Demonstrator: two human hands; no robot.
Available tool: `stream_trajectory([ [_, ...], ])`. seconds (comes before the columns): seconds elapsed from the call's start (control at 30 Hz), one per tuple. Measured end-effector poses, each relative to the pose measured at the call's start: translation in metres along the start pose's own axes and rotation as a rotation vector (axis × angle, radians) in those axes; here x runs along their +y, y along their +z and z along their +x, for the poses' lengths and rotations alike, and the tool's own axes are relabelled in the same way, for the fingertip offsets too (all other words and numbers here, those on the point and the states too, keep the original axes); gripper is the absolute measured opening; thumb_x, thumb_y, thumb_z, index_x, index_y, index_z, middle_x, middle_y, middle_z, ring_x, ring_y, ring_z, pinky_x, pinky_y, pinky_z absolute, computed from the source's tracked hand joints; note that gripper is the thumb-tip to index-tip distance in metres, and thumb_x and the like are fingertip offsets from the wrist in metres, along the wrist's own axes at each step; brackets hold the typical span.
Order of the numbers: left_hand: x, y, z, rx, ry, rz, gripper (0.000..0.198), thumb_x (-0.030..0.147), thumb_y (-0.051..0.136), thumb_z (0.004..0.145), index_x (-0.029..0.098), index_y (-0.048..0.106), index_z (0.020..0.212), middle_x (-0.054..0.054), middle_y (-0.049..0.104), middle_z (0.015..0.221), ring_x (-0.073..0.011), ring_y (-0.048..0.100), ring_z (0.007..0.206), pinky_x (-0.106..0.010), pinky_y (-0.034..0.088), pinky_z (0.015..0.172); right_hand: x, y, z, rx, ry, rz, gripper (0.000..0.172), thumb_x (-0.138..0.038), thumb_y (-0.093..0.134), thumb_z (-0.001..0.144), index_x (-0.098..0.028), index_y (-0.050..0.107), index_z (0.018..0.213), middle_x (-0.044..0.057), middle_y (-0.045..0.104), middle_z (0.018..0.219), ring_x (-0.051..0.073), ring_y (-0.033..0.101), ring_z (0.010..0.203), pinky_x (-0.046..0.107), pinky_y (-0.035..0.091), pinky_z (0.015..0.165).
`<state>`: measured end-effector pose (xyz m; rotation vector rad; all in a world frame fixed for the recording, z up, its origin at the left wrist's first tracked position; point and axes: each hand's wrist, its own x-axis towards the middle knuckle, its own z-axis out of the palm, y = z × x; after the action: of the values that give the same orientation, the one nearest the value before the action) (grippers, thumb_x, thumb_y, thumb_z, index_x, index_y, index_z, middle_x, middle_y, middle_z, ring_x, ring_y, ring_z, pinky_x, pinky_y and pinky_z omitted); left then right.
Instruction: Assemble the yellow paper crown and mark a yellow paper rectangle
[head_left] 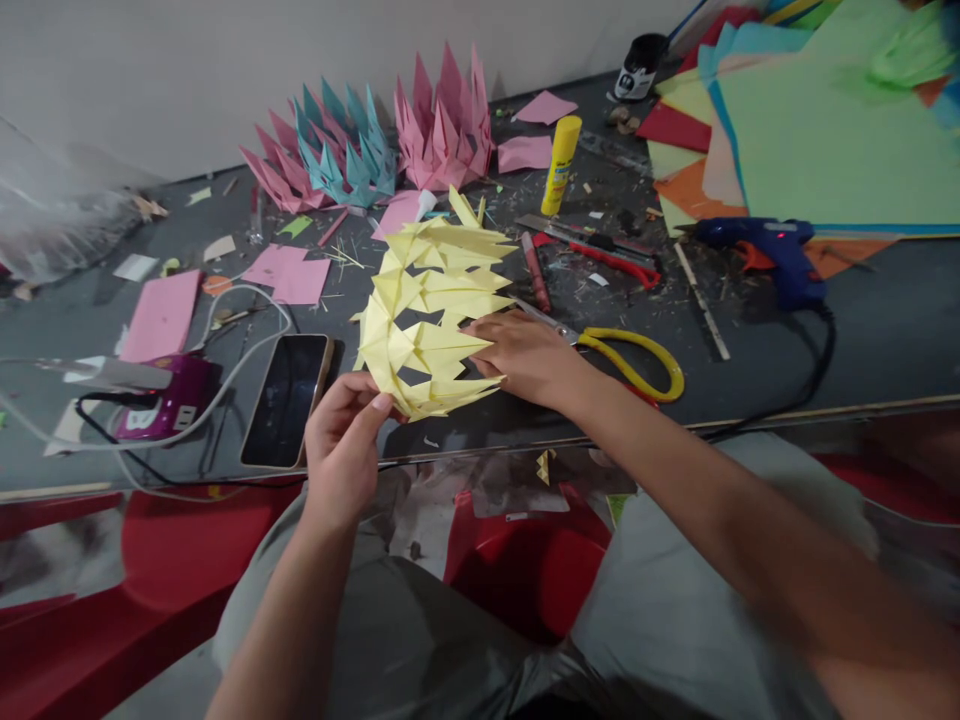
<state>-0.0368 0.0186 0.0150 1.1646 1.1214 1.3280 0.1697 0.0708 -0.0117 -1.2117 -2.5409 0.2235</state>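
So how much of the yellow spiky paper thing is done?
Done: two pink crowns and a teal crown stand by the wall. In hand: the yellow crown, many points already joined, left hand pinching its lower edge, right hand gripping its side. Left, probably: closing it up; whether the ring is closed I cannot tell.

A plain off-white wall (pixel 150 80) rises behind the dark grey surface (pixel 862 330), which is strewn with paper scraps. Red moulded plastic seats (pixel 525 570) stand below its near edge.
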Motion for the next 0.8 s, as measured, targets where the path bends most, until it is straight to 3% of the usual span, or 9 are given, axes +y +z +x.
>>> stream_trajectory([
  [0.4,0.002,0.003,0.000,0.002,0.000,0.013,0.007,0.023,0.066,0.070,0.019,0.062,0.073,0.001,0.059,0.063,-0.0103,0.054,0.057,-0.021,0.044,0.055,-0.007,-0.008,0.000,-0.116,0.031,0.003,0.024,-0.009,0.048,0.080,-0.019,0.065,0.093,0.006,0.060,0.122,0.022,0.052,0.113,0.035,0.040,0.090],
  [0.63,0.002,0.001,0.000,-0.006,0.000,0.001,0.005,0.022,0.066,0.071,0.020,0.062,0.074,0.002,0.059,0.062,-0.0093,0.055,0.057,-0.020,0.044,0.055,-0.007,-0.002,-0.001,-0.076,0.008,-0.045,0.025,-0.010,0.046,0.082,-0.020,0.065,0.096,0.005,0.059,0.124,0.022,0.053,0.112,0.036,0.039,0.092],
  [0.8,0.003,0.001,0.001,0.008,0.000,0.020,0.006,0.022,0.066,0.070,0.019,0.062,0.074,0.002,0.059,0.062,-0.0085,0.054,0.056,-0.019,0.044,0.055,-0.007,-0.003,0.000,-0.118,0.001,-0.071,0.030,-0.008,0.041,0.084,-0.018,0.065,0.099,0.007,0.056,0.128,0.024,0.053,0.112,0.039,0.040,0.092],
])
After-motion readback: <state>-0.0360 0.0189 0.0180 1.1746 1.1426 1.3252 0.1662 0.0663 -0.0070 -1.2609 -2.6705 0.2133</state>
